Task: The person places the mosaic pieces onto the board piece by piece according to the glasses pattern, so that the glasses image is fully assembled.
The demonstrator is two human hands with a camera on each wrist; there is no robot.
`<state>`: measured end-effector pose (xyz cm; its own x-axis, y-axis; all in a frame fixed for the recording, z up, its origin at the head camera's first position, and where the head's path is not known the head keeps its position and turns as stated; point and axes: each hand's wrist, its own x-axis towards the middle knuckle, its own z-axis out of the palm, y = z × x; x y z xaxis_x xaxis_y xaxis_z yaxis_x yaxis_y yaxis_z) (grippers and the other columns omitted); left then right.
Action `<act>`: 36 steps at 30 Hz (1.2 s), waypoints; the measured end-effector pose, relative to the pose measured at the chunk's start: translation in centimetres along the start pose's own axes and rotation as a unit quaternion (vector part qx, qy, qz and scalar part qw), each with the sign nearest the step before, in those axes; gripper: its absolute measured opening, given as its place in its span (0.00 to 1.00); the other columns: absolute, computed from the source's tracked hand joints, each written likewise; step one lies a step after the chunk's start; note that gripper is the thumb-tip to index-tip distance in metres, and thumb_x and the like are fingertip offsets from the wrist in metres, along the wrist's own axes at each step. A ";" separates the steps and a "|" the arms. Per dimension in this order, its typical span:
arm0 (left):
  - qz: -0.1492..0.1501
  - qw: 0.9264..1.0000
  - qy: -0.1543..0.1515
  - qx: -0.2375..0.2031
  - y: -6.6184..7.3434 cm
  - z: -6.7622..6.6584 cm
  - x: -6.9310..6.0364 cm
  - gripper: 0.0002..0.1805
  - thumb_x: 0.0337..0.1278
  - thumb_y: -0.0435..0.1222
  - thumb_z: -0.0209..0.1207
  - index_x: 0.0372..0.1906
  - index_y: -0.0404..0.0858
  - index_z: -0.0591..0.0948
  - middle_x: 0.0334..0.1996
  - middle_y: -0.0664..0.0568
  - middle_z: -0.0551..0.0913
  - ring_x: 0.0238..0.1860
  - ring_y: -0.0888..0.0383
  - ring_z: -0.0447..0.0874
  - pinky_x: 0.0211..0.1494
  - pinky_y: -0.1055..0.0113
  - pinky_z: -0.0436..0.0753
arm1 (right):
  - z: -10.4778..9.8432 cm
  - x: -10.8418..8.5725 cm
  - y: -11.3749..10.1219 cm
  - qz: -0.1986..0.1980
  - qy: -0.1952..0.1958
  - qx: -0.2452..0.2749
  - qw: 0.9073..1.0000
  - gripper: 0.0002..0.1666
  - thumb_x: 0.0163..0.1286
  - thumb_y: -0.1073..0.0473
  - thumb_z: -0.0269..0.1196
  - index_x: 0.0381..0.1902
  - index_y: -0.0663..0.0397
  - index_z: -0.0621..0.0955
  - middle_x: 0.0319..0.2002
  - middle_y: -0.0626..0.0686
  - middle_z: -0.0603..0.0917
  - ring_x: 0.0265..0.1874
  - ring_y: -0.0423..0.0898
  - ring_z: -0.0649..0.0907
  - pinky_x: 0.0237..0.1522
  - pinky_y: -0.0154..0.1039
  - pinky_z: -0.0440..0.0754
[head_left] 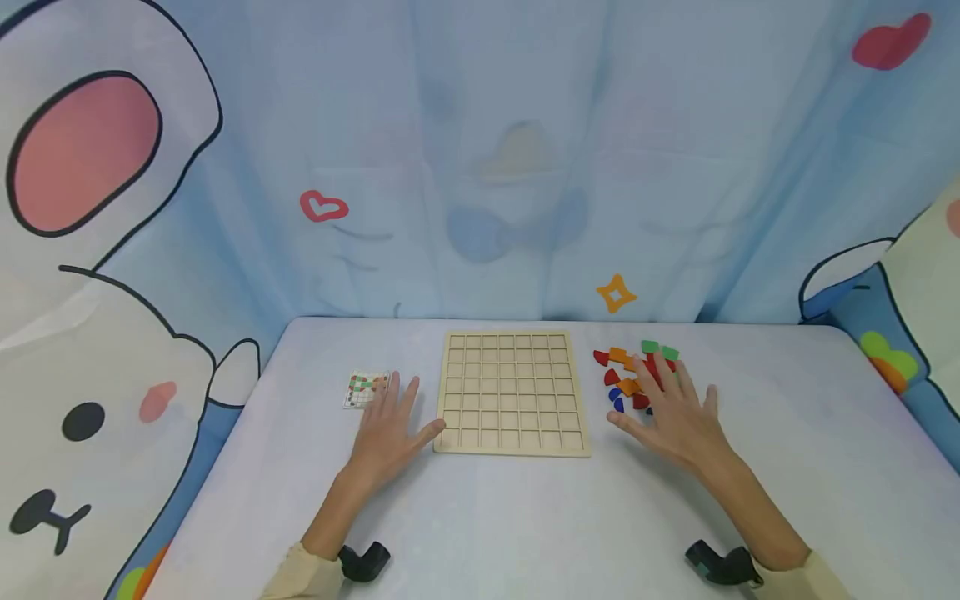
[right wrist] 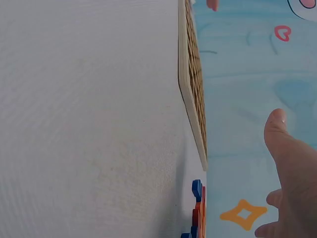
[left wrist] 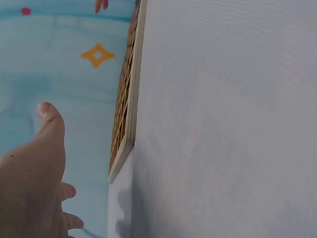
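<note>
A square wooden grid board (head_left: 512,393) with shallow cells lies flat on the white table, nothing in its cells. To its left my left hand (head_left: 387,442) is held with fingers spread, the thumb near the board's lower left edge. Just beyond those fingertips lies a small patterned card (head_left: 362,388), partly covered by them. On the board's other side my right hand (head_left: 678,417) spreads its fingers over a group of small coloured pieces (head_left: 627,387): red, orange, green and blue. That hand hides some of them. Neither hand holds anything.
The white table (head_left: 525,525) ends at a light blue curtain (head_left: 495,167) printed with cartoon figures. Each wrist wears a black camera, one at the left wrist (head_left: 364,562) and one at the right (head_left: 720,564).
</note>
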<state>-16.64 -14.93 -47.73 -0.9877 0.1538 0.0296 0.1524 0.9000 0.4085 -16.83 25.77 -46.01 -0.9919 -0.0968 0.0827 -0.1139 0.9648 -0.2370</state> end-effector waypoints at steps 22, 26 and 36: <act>0.054 0.972 -0.067 -0.219 0.8 3.2 1.3 0.47 0.62 0.54 0.58 0.78 0.44 0.49 0.79 0.44 0.47 0.79 0.44 0.40 0.76 0.37 0.50 | -4.6 -0.7 6.4 -0.003 -0.206 0.101 0.973 0.57 0.50 0.34 0.72 0.67 0.66 0.67 0.50 0.67 0.79 0.45 0.60 0.82 0.38 0.52 0.86; 0.067 0.976 -0.064 -0.198 0.8 3.4 1.3 0.49 0.60 0.56 0.59 0.78 0.42 0.49 0.78 0.45 0.48 0.80 0.45 0.39 0.79 0.43 0.46 | -4.7 -0.6 7.4 -0.019 -0.226 0.125 0.966 0.37 0.55 0.42 0.72 0.54 0.62 0.78 0.44 0.57 0.82 0.40 0.48 0.81 0.37 0.42 0.86; 0.076 0.988 -0.046 -0.123 0.4 3.9 0.8 0.54 0.56 0.61 0.59 0.78 0.40 0.49 0.78 0.46 0.50 0.80 0.47 0.42 0.80 0.47 0.47 | -3.6 -0.1 7.0 -0.030 -0.241 0.117 0.963 0.18 0.57 0.56 0.72 0.43 0.56 0.82 0.36 0.48 0.80 0.36 0.44 0.76 0.34 0.31 0.81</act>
<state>-17.20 -12.87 -51.11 -0.9449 0.3262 0.0286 0.2737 0.7389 0.6157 -17.31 33.37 -44.19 -0.8879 -0.3081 -0.3417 -0.1266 0.8776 -0.4623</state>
